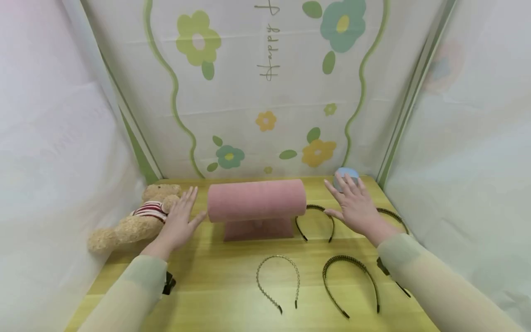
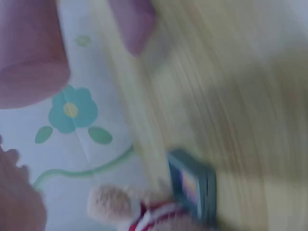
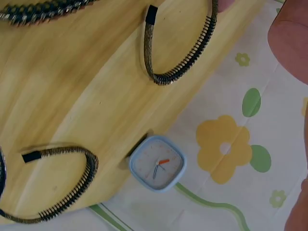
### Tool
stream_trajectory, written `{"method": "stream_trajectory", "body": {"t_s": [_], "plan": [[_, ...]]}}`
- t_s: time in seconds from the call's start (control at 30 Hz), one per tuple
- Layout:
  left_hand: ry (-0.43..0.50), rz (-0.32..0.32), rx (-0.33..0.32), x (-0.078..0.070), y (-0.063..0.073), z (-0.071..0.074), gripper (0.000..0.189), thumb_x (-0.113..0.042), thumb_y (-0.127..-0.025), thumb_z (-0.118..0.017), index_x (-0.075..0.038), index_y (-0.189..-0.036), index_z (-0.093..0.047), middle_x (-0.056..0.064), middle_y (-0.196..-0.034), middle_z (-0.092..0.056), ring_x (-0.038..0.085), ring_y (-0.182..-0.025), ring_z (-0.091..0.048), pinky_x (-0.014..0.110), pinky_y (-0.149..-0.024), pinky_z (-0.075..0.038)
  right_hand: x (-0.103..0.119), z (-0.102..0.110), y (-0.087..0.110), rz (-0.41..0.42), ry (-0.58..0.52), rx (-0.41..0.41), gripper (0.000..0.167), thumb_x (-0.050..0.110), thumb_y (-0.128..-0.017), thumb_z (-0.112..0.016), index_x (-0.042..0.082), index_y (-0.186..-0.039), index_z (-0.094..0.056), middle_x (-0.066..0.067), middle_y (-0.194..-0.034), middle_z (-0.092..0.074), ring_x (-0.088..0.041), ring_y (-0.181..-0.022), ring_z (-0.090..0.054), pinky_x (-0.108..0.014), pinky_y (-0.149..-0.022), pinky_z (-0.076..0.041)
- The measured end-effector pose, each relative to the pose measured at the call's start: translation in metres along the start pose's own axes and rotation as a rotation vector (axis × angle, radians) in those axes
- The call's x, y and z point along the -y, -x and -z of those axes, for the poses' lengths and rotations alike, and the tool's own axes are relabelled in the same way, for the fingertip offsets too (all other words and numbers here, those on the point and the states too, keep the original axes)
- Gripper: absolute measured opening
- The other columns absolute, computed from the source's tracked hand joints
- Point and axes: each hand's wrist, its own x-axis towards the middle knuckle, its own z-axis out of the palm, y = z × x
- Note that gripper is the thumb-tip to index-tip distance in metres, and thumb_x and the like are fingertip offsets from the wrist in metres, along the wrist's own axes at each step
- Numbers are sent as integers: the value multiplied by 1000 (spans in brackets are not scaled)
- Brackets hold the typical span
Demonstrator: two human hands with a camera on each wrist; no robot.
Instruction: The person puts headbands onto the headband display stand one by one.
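My left hand (image 1: 178,226) hovers with straight fingers beside the teddy bear (image 1: 143,226), which lies on its side in a striped top. Over the right part of the table, my right hand (image 1: 356,207) is spread and holds nothing. It overlaps a light blue clock (image 1: 347,171), whose face (image 3: 158,163) shows in the right wrist view. Between the hands stands a pink padded roll (image 1: 257,200) on a base. A beaded headband (image 1: 278,256) and a dark coiled headband (image 1: 346,258) lie in front. Another headband (image 1: 316,207) lies by the roll; my right arm partly covers one more headband (image 1: 390,211).
The wooden table (image 1: 207,295) is enclosed by white cloth walls, with a flower-printed cloth (image 1: 240,92) at the back. A small dark teal box-like thing (image 2: 209,192) shows near the bear in the blurred left wrist view.
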Motion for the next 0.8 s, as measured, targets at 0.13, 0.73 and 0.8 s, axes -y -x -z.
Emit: {"method": "stream_trajectory", "body": {"t_s": [0.13,0.73,0.8], "plan": [[459,195,101,-8,-12,-6,72,-58,-102,-37,-35,-159,3,10,-164,2,40,-147,1,68,-112,-9,1,-13,-3,-15,-68,22,86,61,-94,-54,20,-160,-17,-15,-164,1,-35,-148,6,-60,-115,3],[936,398,76,-26,-34,-27,82,-58,-98,-49,-24,-161,-9,10,-163,-12,34,-142,-29,53,-110,-33,1,-89,-11,-288,-294,285,43,32,-97,-64,-7,-114,-60,-26,-110,-59,-45,-108,-54,-59,-97,-42],[938,408,79,-27,-34,-29,82,-58,-98,-49,-22,-161,-9,10,-163,-12,34,-142,-28,52,-111,-32,-2,-101,-9,-329,-368,316,34,31,-97,-64,-3,-102,-60,-17,-92,-60,-36,-87,-58,-51,-80,-51]]}}
